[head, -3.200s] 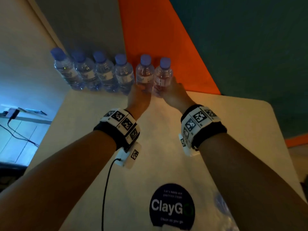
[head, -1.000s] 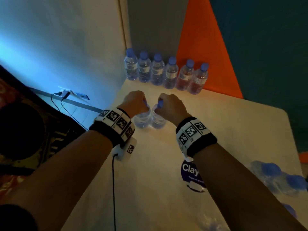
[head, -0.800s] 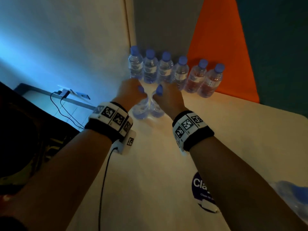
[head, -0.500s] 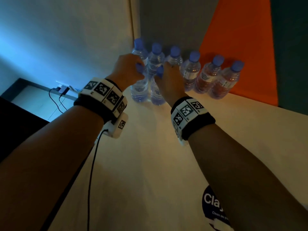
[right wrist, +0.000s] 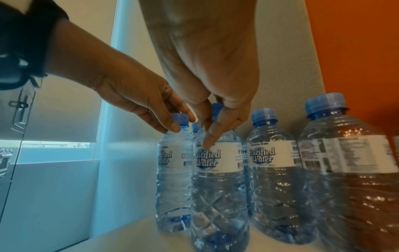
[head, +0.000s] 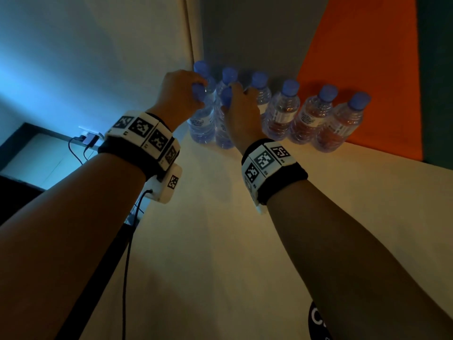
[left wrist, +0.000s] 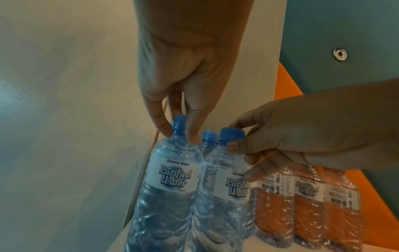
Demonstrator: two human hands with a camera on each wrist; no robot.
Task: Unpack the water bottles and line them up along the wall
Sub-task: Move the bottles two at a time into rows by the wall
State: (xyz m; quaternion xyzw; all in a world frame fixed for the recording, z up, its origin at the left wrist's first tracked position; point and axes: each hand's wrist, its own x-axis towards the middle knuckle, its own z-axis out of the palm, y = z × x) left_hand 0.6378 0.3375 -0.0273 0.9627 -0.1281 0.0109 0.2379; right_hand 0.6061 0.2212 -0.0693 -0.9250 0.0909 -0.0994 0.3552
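Note:
Six clear water bottles (head: 282, 111) with blue caps stand in a row against the wall on the cream table (head: 220, 241). Two more stand upright just in front of the row's left end. My left hand (head: 196, 92) pinches the neck of the left bottle (head: 201, 123) under its cap; the same hand (left wrist: 179, 134) and bottle (left wrist: 170, 187) show in the left wrist view. My right hand (head: 230, 94) holds the cap of the right bottle (head: 221, 133). In the right wrist view, its fingers (right wrist: 215, 129) come down over that bottle (right wrist: 218, 170).
The table's left edge drops off right beside the left bottle, with a pale wall and a wall socket (head: 88, 138) beyond. A black cable (head: 126, 253) hangs from my left wrist. A dark round sticker (head: 318, 322) lies near the table's front right.
Both hands have carried the two bottles from the middle of the table toward the wall. The bottles now stand in front of the left end of the row.

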